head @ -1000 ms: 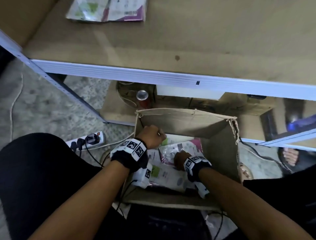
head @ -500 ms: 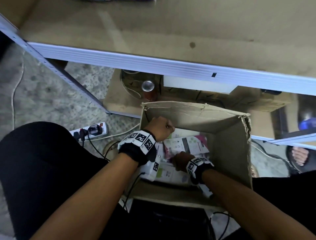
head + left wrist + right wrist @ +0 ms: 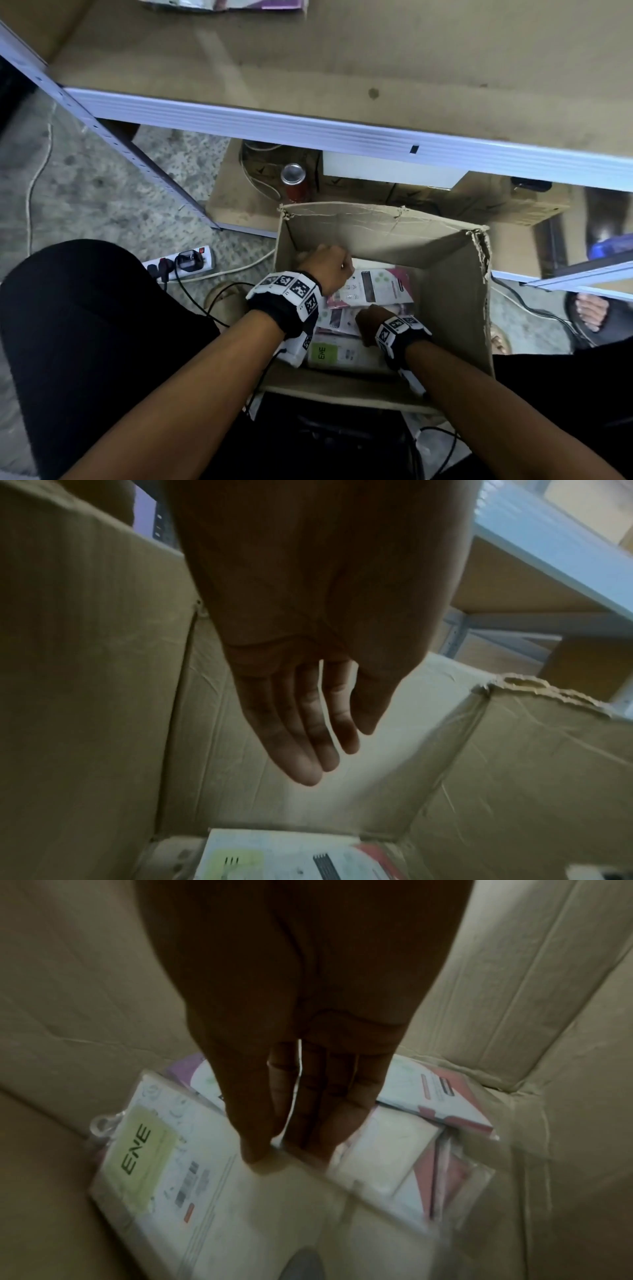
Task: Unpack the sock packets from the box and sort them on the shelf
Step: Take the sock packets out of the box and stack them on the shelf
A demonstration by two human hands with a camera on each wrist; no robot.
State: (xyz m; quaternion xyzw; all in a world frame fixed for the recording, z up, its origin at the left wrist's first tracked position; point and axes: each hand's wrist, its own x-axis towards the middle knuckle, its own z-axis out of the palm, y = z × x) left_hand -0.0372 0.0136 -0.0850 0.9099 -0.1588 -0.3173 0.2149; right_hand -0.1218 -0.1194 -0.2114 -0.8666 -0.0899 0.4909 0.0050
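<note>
An open cardboard box (image 3: 452, 284) stands on the floor between my knees, below the brown shelf board (image 3: 342, 68). Several sock packets lie in it: a white one with a green ENE label (image 3: 342, 353) (image 3: 192, 1177) and a pink-edged one (image 3: 380, 284) (image 3: 441, 1093). My left hand (image 3: 325, 265) (image 3: 325, 723) hangs inside the box by its far left corner, fingers straight, holding nothing. My right hand (image 3: 370, 322) (image 3: 284, 1148) reaches down onto the pile; thumb and fingers pinch the far edge of the ENE packet. More packets (image 3: 239, 3) lie on the shelf's far edge.
A white power strip (image 3: 181, 262) with plugs and cables lies on the floor left of the box. A drink can (image 3: 294, 180) stands on the low board behind it. The shelf's upright (image 3: 137, 161) slants at left. Another person's sandalled foot (image 3: 596, 311) is at right.
The pink-edged packet has shifted on the pile as my right hand worked lower among the packets. My left hand stays near the box's far left corner.
</note>
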